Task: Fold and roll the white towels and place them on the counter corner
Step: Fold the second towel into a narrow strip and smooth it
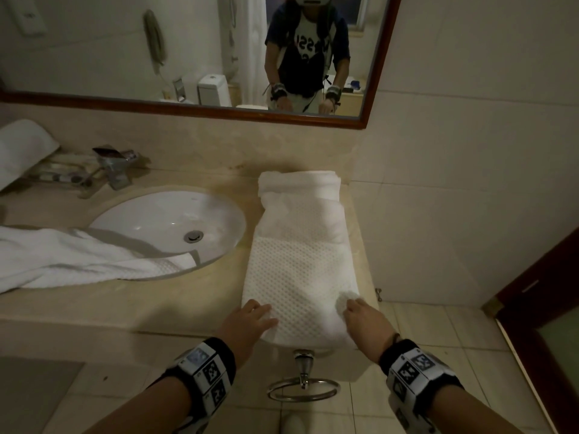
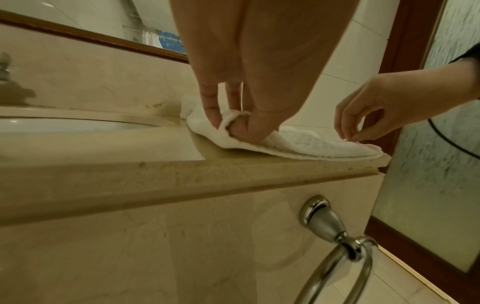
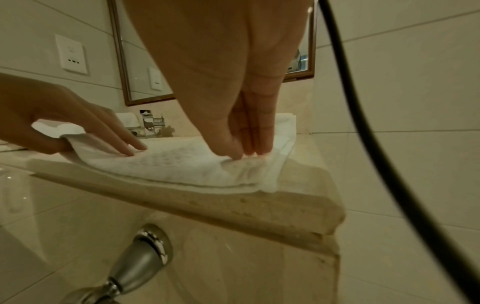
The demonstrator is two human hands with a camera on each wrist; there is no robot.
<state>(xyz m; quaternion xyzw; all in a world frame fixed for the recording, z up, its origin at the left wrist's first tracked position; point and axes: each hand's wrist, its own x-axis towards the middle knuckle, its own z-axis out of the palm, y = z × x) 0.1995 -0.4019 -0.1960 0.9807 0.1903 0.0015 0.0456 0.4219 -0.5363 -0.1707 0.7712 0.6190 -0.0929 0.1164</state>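
Both my forearms reach forward toward twelve o'clock, each wrist wrapped in a black band carrying square markers. My left hand (image 1: 247, 321) sits at about eleven o'clock, fingers stretched nearly straight on top while the thumb tucks underneath, pinching the cloth edge (clearest from the left wrist view). My right hand (image 1: 365, 319) sits at one o'clock, fingers (image 3: 255, 131) pressed together, pointing down, thumb meeting them in a pinch.

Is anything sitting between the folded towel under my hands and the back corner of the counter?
Yes. A rolled white towel already lies against the back wall in that corner, touching the far end of the folded white waffle-weave towel that the left hand and right hand hold.
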